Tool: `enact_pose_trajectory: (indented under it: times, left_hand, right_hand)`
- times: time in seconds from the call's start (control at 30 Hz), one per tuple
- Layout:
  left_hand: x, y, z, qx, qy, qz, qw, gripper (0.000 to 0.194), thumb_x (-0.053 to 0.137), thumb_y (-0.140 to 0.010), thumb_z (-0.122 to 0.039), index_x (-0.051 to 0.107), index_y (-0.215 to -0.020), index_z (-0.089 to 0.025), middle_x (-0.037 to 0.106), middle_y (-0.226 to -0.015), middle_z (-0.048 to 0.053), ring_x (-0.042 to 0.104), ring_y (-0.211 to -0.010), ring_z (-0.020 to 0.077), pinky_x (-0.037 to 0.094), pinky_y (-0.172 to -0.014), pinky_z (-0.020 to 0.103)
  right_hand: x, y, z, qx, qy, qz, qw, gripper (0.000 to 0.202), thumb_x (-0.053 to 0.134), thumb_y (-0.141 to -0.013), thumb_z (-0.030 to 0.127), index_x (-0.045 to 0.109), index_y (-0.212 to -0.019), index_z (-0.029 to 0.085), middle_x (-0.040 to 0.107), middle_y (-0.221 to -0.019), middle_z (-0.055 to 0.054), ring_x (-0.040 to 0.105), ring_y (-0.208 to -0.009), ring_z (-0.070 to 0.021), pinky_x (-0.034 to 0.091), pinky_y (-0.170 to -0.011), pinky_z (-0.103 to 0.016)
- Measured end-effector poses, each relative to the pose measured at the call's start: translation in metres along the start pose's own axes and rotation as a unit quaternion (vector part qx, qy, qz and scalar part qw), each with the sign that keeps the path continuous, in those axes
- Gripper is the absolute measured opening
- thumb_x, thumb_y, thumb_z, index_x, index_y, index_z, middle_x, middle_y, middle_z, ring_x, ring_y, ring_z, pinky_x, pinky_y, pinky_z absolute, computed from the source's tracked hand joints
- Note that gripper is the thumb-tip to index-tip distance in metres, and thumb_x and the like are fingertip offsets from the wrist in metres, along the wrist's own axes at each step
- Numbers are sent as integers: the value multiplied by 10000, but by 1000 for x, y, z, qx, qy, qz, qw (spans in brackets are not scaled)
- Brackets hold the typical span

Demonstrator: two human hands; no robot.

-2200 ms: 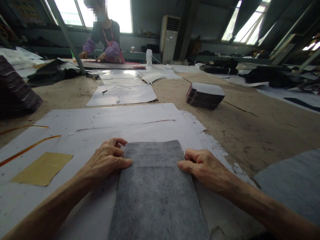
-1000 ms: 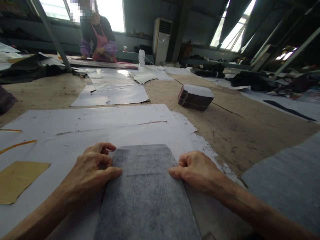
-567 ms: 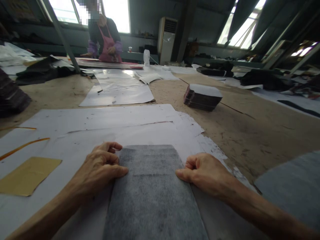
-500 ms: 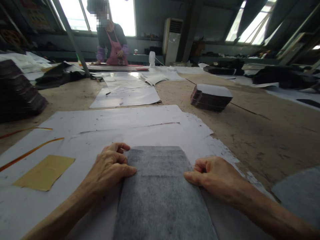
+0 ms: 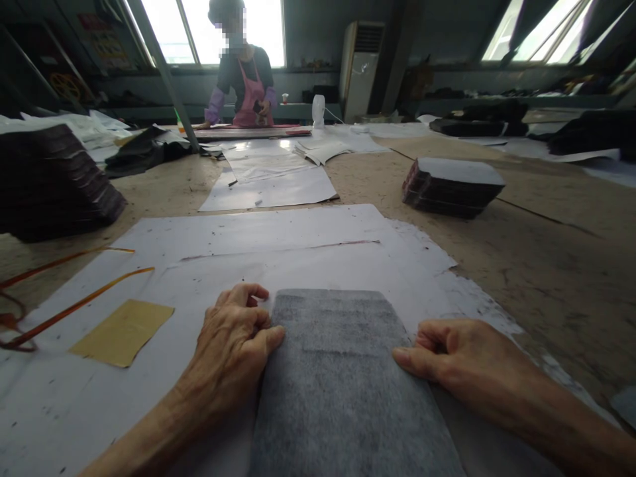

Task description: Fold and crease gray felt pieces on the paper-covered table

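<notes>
A grey, felt-like panel [image 5: 348, 397] with clipped upper corners lies on white paper [image 5: 209, 245] in front of me. Thumb and fingers of my left hand [image 5: 236, 338] pinch its left edge near the top. Its right edge is held in the same way by my right hand [image 5: 452, 351], the thumb resting on the surface and the fingers curled. Faint crosswise ridges show on the panel between my hands. What lies beneath the panel is hidden.
To the left are a tan square [image 5: 124, 331], orange strips [image 5: 84, 301] and a tall dark stack [image 5: 54, 179]. A smaller stack [image 5: 452, 189] sits at the back right. Across the table stands a person [image 5: 248, 86] in a pink apron.
The camera view has shifted, so the table's items appear further right. Both hands keep their grip on the panel's edges. The person across the table has moved a hand slightly.
</notes>
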State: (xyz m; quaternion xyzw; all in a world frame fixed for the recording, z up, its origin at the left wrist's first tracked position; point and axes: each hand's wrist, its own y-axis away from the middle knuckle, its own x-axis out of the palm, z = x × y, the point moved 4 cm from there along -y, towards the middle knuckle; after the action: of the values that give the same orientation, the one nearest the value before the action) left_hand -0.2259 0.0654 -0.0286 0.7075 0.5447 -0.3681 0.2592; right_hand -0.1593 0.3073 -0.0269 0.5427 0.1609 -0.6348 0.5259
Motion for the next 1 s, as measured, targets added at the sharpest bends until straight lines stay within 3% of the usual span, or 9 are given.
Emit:
enact_pose_trajectory:
  times: [0.17, 0.53, 0.73, 0.9, 1.0]
  left_hand:
    - [2, -3, 4, 7, 25, -9, 1000, 299, 468, -643, -345, 444, -385, -195, 535, -1005, 51, 423, -1035, 272, 328, -867, 437]
    - [4, -5, 4, -3, 66, 36, 997, 262, 462, -625, -326, 417, -406, -190, 524, -1003, 46, 411, -1059, 268, 311, -903, 426]
    - [5, -5, 3, 6, 30, 36, 999, 302, 439, -634, -365, 392, -395, -186, 514, -991, 57, 431, -1013, 283, 318, -853, 450]
    - [7, -3, 0, 38, -23, 22, 999, 287, 425, -655, -344, 398, -418, -185, 512, -1021, 74, 445, -987, 287, 319, -823, 466]
    - [8, -2, 2, 65, -39, 0, 997, 285, 429, -669, -340, 404, -429, -186, 517, -1032, 75, 459, -960, 282, 329, -807, 461]
  right_hand:
    - [1, 0, 0, -2, 0, 9, 1000, 297, 579, -632, 389, 432, -453, 203, 456, -459, 16, 415, -462, -125, 274, -458, -266]
    - [-1, 1, 1, -40, -49, -29, 998, 322, 606, -591, 366, 397, -412, 199, 374, -384, 42, 344, -375, -87, 239, -394, -240]
    - [-1, 4, 1, -10, -25, -3, 1000, 324, 586, -608, 382, 382, -440, 193, 417, -433, 34, 361, -420, -92, 252, -427, -237]
    - [-3, 9, 7, -28, 28, -23, 999, 293, 578, -641, 383, 436, -465, 197, 466, -463, 19, 425, -467, -116, 265, -447, -249]
    - [-5, 14, 9, -54, 61, -63, 995, 220, 592, -660, 387, 527, -565, 200, 566, -560, -3, 513, -545, -155, 352, -496, -270]
